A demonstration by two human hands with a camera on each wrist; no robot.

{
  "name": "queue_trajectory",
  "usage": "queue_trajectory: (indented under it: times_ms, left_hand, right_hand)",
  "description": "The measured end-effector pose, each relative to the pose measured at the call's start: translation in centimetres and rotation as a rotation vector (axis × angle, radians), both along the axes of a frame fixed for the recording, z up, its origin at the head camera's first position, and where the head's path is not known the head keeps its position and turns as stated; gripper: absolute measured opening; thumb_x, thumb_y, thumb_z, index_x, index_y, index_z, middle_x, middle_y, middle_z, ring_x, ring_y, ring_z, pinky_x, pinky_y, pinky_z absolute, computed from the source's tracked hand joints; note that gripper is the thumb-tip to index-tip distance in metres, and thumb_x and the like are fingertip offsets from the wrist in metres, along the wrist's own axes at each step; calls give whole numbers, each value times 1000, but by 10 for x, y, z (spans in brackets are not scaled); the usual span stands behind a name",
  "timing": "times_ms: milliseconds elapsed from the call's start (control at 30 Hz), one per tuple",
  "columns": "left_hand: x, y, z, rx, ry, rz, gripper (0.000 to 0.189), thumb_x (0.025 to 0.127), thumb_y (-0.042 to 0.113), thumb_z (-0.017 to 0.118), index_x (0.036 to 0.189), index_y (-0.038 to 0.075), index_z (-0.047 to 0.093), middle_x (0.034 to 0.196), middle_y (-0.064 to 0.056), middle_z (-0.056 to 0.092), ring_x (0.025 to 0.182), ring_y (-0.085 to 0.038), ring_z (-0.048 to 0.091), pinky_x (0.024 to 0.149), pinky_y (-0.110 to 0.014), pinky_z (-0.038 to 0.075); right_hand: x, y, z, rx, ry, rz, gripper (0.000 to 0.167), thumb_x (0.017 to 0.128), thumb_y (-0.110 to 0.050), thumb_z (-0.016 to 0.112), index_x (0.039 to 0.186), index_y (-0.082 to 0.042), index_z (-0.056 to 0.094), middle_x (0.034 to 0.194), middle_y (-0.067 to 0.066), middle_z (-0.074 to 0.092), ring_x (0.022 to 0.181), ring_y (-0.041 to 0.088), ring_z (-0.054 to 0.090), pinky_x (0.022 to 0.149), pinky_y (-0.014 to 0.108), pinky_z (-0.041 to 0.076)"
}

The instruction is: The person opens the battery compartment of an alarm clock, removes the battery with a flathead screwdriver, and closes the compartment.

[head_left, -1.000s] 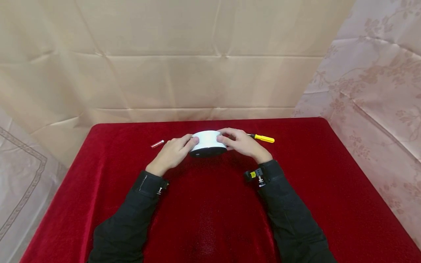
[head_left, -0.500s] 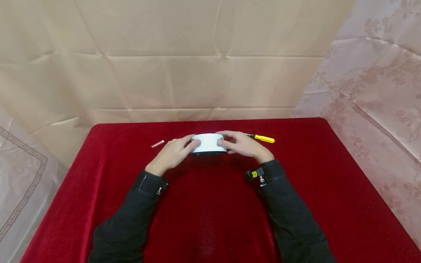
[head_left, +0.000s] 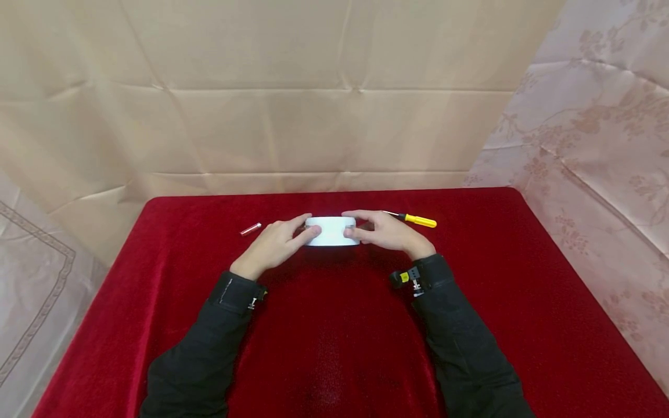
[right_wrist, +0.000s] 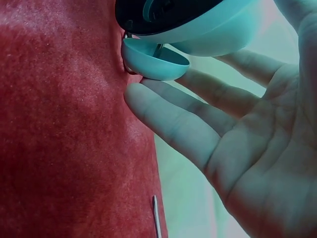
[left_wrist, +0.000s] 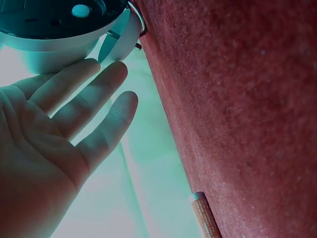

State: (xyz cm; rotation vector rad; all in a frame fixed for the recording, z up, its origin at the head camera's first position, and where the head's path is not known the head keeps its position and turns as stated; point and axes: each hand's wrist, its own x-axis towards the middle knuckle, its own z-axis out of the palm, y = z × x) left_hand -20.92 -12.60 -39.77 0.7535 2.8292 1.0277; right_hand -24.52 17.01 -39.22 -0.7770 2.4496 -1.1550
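Note:
A white twin-bell alarm clock [head_left: 332,232] is held between both hands over the far part of the red table. My left hand [head_left: 277,244] grips its left side, with the thumb on the near white wall. On the opposite side my right hand [head_left: 387,232] holds it in the same way. The left wrist view shows the clock's black back [left_wrist: 54,17] with a round knob [left_wrist: 80,11]. A cup-shaped bell [right_wrist: 154,59] on a metal post appears in the right wrist view, near the fingertips. The clock's front is hidden.
A small battery [head_left: 251,229] lies on the red cloth [head_left: 324,325] left of the left hand. Right of the right hand lies a screwdriver [head_left: 420,221] with a yellow handle. A beige curtain [head_left: 292,128] hangs behind the table's far edge.
The clock has tilted, so its black side, visible to the head camera earlier, is now turned out of sight. It has shifted slightly nearer. Both hands keep their hold; battery and screwdriver have not moved.

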Motion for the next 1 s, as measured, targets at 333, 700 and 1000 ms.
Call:
queue_trajectory:
  times_ms: [333, 700, 1000]
  left_hand:
    - [0, -1, -1, -14, -60, -22, 81, 94, 62, 58, 153, 7, 45, 108, -1, 69, 87, -17, 61, 79, -36, 51]
    - [0, -2, -1, -30, -41, -61, 80, 94, 60, 61, 153, 8, 45, 89, 2, 69, 69, -17, 56, 71, -35, 51]
    - [0, -4, -2, -41, -49, -60, 83, 93, 62, 60, 154, 8, 43, 61, 0, 58, 50, -18, 39, 59, -35, 48]
  right_hand:
    - [-2, 0, -3, 30, 9, 43, 73, 87, -42, 78, 150, -16, 51, 134, 2, 58, 114, 25, 56, 92, 40, 53]
    - [-1, -2, -4, 58, 32, 67, 77, 85, -40, 81, 151, -13, 49, 140, 5, 56, 116, 26, 56, 94, 40, 53]
    - [-1, -3, -4, 93, -4, 48, 90, 84, -46, 79, 157, -10, 39, 145, 8, 52, 119, 27, 54, 95, 43, 52]
